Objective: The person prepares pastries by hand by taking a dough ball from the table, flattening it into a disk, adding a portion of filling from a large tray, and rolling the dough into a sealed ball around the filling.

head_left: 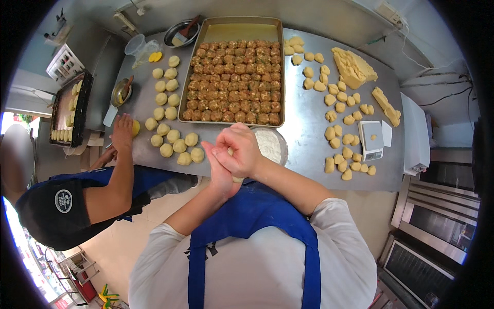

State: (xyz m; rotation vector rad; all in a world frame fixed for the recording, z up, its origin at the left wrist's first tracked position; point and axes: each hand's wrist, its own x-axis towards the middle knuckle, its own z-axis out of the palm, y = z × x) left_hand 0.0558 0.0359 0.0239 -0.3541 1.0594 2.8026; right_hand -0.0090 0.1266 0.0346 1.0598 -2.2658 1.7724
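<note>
My left hand (218, 169) and my right hand (241, 148) are cupped together in front of my apron, wrapped around a piece of pale dough (237, 179). Most of that dough is hidden; only small bits show between the fingers and under the palm. Just past my right hand is a bowl of white flour (268, 146). Rounded, filled-looking dough balls (173, 136) stand in rows to the left of my hands. Beyond them, a large metal tray (242, 30) holds tight rows of brown filling balls (234, 80).
At right lie small dough pieces (339, 107), a big dough slab (354, 68), a dough strip (386, 106) and a white scale (371, 140). On the left a co-worker's hand (122, 133) presses by a yellow round piece. Metal bowls (182, 33) and a dark baking tray (77, 110) stand farther left.
</note>
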